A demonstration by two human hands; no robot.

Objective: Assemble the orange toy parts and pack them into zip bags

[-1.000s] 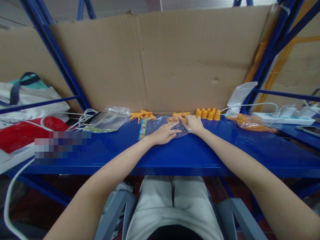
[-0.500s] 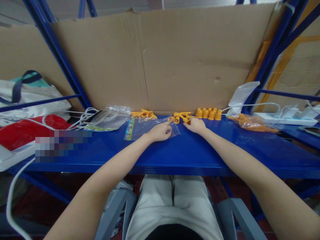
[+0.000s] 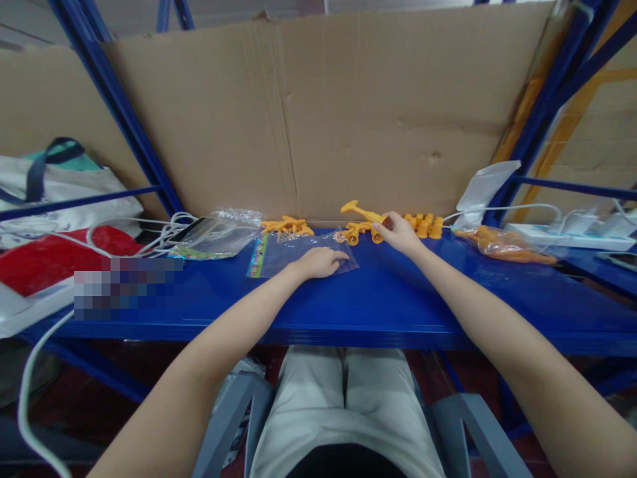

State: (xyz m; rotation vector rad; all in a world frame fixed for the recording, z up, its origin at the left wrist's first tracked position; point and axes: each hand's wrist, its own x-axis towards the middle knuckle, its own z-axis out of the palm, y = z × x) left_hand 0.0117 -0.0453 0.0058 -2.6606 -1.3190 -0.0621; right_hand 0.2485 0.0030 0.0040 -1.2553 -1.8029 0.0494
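Observation:
My left hand (image 3: 321,263) lies palm down on a clear zip bag (image 3: 283,255) with a colourful strip at its left end; the index finger points right and the hand holds nothing. Raised above the table, my right hand (image 3: 402,234) grips one end of a long yellow-orange plastic toy piece (image 3: 363,212), whose forked tip points left. Beneath it, more yellow plastic pieces (image 3: 354,232) with round, hollow ends lie by the bag's right end. A second heap of yellow pieces (image 3: 287,226) sits behind the bag. Right of my right hand stand several yellow cup-shaped parts (image 3: 428,226).
A cardboard sheet (image 3: 348,119) closes off the back of the blue table (image 3: 298,309). At left lie another clear bag (image 3: 216,238), white cables (image 3: 164,232) and a red item (image 3: 114,242). To the right are a bag of orange parts (image 3: 497,244) and a power strip (image 3: 562,239).
My right hand has lifted a yellow plastic piece up off the pile and slightly right. The left hand stays on the bag, its index finger now stretched out.

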